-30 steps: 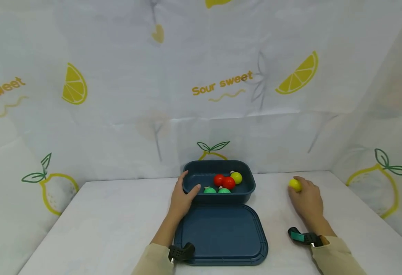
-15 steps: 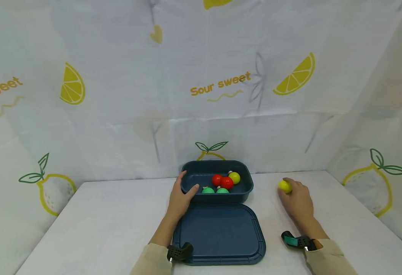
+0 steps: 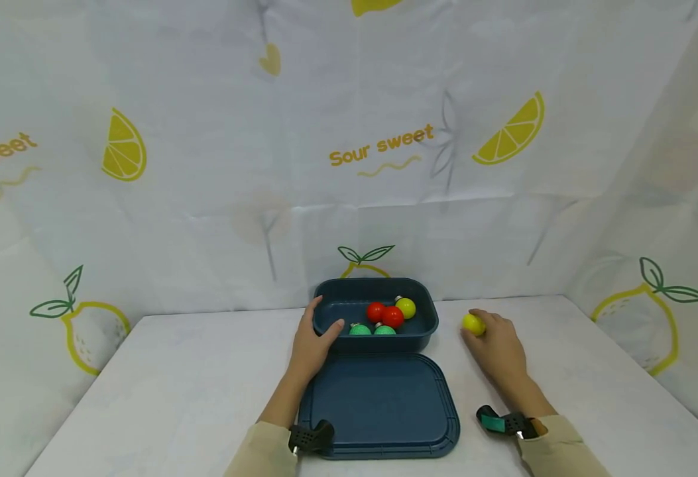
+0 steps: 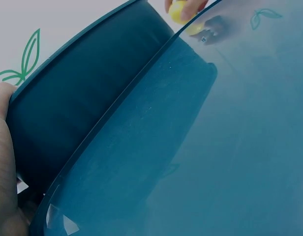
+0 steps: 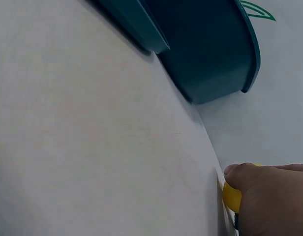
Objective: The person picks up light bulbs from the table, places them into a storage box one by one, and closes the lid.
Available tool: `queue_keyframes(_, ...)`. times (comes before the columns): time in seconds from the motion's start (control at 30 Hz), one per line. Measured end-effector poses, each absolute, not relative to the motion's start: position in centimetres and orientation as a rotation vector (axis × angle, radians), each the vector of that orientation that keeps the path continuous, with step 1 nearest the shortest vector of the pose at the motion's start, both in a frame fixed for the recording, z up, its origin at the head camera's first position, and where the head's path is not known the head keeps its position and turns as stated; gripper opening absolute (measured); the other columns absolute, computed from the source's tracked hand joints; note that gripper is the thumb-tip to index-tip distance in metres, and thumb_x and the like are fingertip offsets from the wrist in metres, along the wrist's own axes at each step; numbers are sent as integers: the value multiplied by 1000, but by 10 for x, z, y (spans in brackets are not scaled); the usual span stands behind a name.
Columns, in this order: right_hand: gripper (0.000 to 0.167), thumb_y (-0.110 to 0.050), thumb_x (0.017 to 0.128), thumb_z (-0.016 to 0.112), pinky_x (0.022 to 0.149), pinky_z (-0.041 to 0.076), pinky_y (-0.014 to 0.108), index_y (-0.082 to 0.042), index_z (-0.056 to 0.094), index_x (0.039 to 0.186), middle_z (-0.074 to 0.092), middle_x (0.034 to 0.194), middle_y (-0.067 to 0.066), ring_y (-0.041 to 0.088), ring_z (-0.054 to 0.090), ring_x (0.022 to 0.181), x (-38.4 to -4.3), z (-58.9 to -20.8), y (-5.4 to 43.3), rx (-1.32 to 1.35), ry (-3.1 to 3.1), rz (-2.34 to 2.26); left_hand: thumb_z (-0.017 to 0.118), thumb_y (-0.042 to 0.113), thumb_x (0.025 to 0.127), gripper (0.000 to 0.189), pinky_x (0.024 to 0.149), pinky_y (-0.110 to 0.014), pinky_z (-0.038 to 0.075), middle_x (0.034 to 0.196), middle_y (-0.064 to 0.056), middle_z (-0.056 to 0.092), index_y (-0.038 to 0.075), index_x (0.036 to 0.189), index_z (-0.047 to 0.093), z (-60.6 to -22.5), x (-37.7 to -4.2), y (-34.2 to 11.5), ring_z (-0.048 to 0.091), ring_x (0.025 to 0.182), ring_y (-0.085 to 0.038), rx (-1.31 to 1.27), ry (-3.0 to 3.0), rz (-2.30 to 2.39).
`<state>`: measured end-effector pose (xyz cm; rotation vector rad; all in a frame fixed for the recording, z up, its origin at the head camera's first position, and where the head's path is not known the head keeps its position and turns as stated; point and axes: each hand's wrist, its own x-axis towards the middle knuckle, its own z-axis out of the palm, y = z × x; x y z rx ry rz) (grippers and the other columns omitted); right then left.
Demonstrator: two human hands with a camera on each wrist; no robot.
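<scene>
My right hand (image 3: 498, 348) pinches a yellow bauble (image 3: 473, 324) between thumb and fingers, low over the table to the right of a dark blue box (image 3: 378, 344). In the right wrist view the hand hides much of that bauble (image 5: 232, 197). My left hand (image 3: 311, 341) rests at the box's left front corner, its thumb along the front wall and its fingers by the left side. Inside the box lie two red baubles (image 3: 393, 317), a yellow bauble (image 3: 406, 307) with a silver cap, and two green baubles (image 3: 360, 329), partly hidden by the front wall.
A flat dark blue lid (image 3: 378, 404) lies on the white table (image 3: 193, 391) just in front of the box. Behind the box hangs a white cloth (image 3: 235, 232) with lemon prints, which also covers both sides.
My right hand has moved left across the table towards the box with the yellow bauble in its fingers. The left hand, box and lid stay in place, while the view shifts slightly.
</scene>
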<state>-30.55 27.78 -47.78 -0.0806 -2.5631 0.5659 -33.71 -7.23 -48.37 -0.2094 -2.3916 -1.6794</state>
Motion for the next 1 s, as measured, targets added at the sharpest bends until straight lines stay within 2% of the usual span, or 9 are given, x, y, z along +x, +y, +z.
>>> queue_keyframes(0.17,44,-20,91,72,89,52,60,-2,63,130,65,124,30,45,60,108,-308,-480,271,-22,-2570,556,67,48,93,75,119,-64,29,165,-12,34,25,157,36,-484,-338,-72,34,151,-36,-201,-2400,-1679)
queue_keyframes(0.67,45,-24,91,75,95,50,61,-5,65,130,66,126,26,44,59,116,-309,-476,263,39,-2576,604,67,48,93,76,119,-64,29,165,-12,33,23,157,35,-484,-338,-73,33,151,-37,-206,-2404,-1670)
queue_keyframes(0.83,46,-24,90,77,91,50,58,-4,65,129,68,121,23,40,62,108,-310,-469,263,78,-2486,663,67,47,93,76,119,-65,28,165,-13,33,21,157,35,-482,-337,-73,32,151,-37,-213,-2391,-1691)
queue_keyframes(1.0,46,-19,85,82,78,49,44,0,67,125,71,110,21,32,62,92,-311,-460,263,147,-2376,664,66,47,93,75,119,-65,28,165,-13,32,23,157,35,-483,-337,-73,32,152,-37,-208,-2405,-1686)
